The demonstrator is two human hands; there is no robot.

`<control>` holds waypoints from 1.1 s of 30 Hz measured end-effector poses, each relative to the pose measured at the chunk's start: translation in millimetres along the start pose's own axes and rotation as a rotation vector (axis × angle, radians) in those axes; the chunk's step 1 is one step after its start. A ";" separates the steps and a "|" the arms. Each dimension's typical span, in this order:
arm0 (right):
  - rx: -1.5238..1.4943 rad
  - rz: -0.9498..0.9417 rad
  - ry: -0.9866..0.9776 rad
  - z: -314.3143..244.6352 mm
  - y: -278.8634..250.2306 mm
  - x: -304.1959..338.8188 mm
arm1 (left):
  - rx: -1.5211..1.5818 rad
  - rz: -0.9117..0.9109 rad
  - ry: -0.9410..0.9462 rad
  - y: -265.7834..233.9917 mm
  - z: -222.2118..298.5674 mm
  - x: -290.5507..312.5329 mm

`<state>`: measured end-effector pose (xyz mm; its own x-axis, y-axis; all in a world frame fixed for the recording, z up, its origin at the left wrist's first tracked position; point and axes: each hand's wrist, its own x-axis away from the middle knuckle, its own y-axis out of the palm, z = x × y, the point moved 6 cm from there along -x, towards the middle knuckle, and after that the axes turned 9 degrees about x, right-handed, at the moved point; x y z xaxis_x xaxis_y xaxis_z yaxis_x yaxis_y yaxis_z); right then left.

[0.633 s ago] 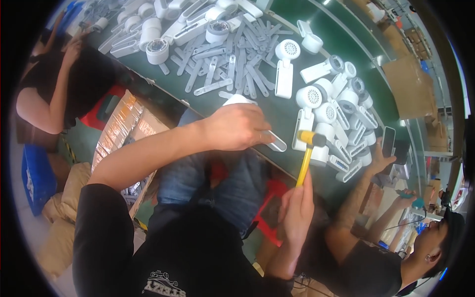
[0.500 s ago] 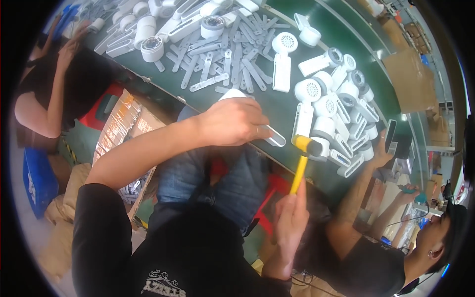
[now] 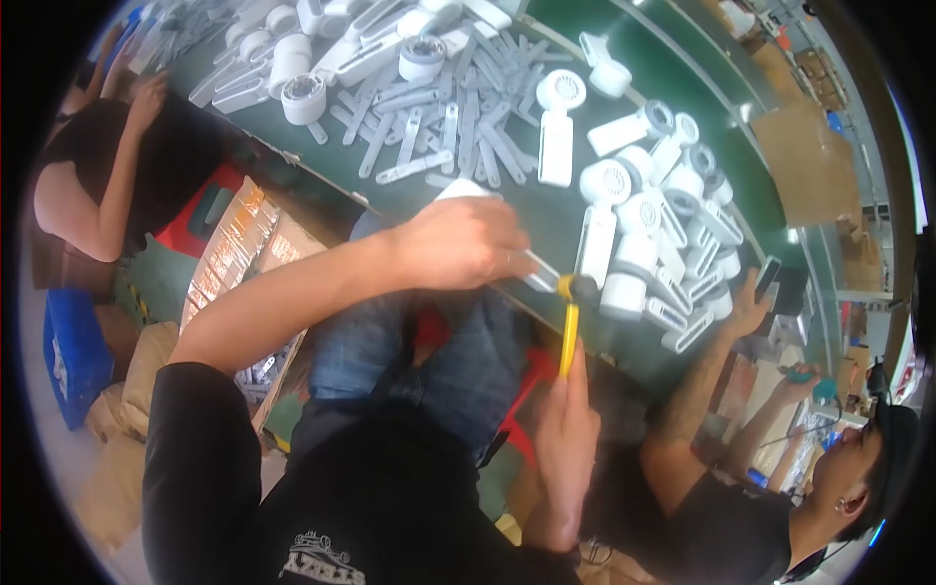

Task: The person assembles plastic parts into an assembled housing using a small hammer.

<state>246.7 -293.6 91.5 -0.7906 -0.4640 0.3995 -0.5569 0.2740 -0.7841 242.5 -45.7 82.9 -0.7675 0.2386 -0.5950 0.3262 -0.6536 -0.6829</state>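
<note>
My left hand [image 3: 463, 242] is wrapped round a white handheld fan [image 3: 465, 187] at the near edge of the green table [image 3: 390, 200]. The fan's round end shows beyond my knuckles, and its handle end sticks out to the right of my fingers; the middle is hidden under the hand. In my right hand [image 3: 568, 419] is a small hammer [image 3: 569, 336] with a yellow handle and a yellow-and-black head. The hammer head is right at the fan's handle end, overlapping it in view; whether they touch I cannot tell.
Loose grey plastic strips [image 3: 473, 122] lie beyond my left hand. White fans [image 3: 639, 249] are heaped to the right, more at the far left. A cardboard box [image 3: 229, 258] stands left of my legs. One person's arm [image 3: 687, 390] reaches in from the right; another person [image 3: 117, 175] sits left.
The hammer has swung left and slightly down, from beside the fan's handle end to right at it. My left hand stays in place on the fan.
</note>
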 end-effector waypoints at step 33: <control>-0.492 0.070 -0.160 -36.3 5.8 5.8 | -0.039 0.241 -0.281 -20.6 2.9 68.1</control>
<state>229.6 -264.2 106.5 -0.8027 -0.5430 0.2466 -0.5885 0.6542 -0.4752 182.0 -18.1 57.7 -0.7861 -0.1287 -0.6046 0.5325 -0.6378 -0.5565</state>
